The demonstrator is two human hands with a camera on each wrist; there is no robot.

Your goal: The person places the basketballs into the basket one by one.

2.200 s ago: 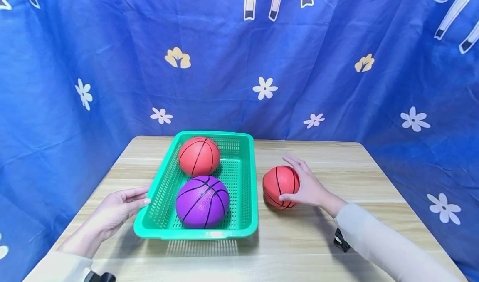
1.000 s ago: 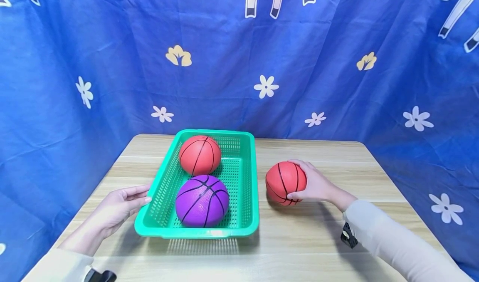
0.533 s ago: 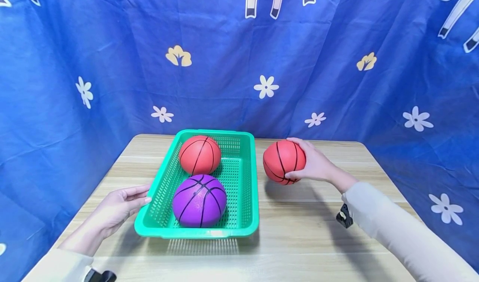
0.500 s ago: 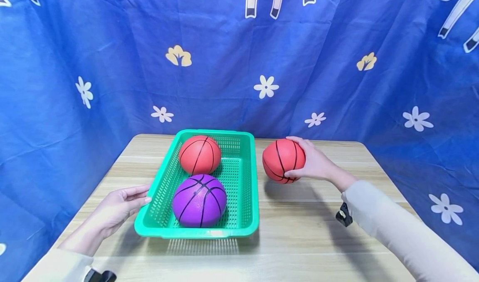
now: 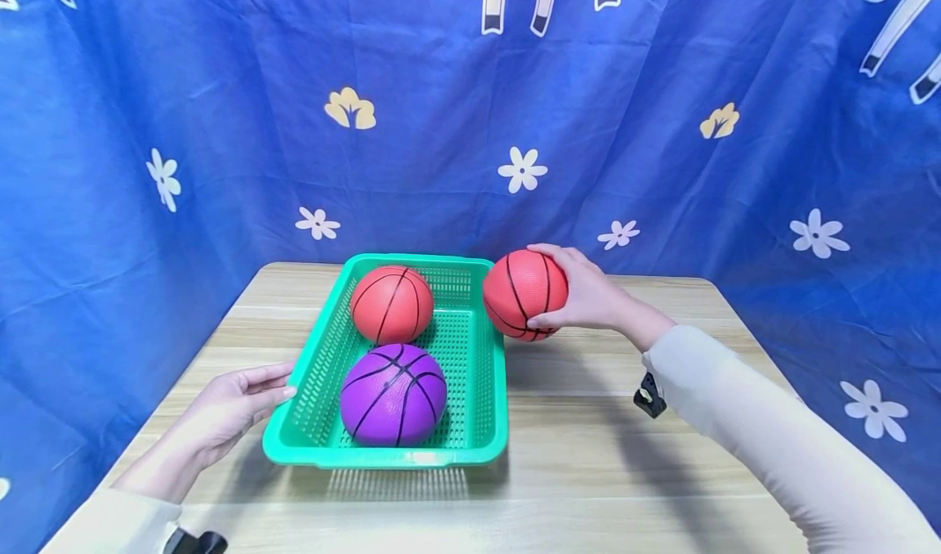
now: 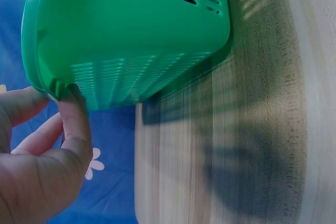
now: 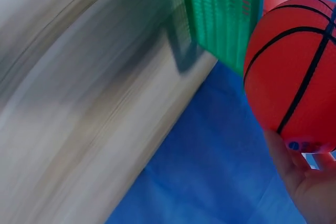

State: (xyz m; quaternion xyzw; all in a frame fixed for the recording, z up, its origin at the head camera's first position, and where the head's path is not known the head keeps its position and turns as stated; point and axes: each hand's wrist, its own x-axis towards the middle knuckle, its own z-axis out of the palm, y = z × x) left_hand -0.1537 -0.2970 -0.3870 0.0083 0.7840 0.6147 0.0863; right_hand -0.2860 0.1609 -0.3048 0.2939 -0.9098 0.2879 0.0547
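Observation:
My right hand (image 5: 584, 292) grips a red basketball (image 5: 524, 294) from its right side and holds it above the table, at the basket's right rim. In the right wrist view the thumb lies against the lower part of that ball (image 7: 294, 77), beside the green wall. The green plastic basket (image 5: 503, 423) contains a second red basketball (image 5: 391, 305) at its far left and a purple basketball (image 5: 393, 395) at its near end. With thumb and fingers, my left hand (image 5: 224, 411) pinches the basket's left rim; the left wrist view shows this pinch close up on the rim (image 6: 32, 40).
The basket stands on a light wood-grain table (image 5: 588, 472). Behind and beside the table hangs a blue curtain (image 5: 441, 154) with white flowers and animal legs. A black wrist device (image 5: 650, 395) sits under the right sleeve.
My right hand took hold of the red basketball on the table, lifted it and carried it left to the basket's right rim. The purple ball rolled slightly. The left hand stayed at the rim.

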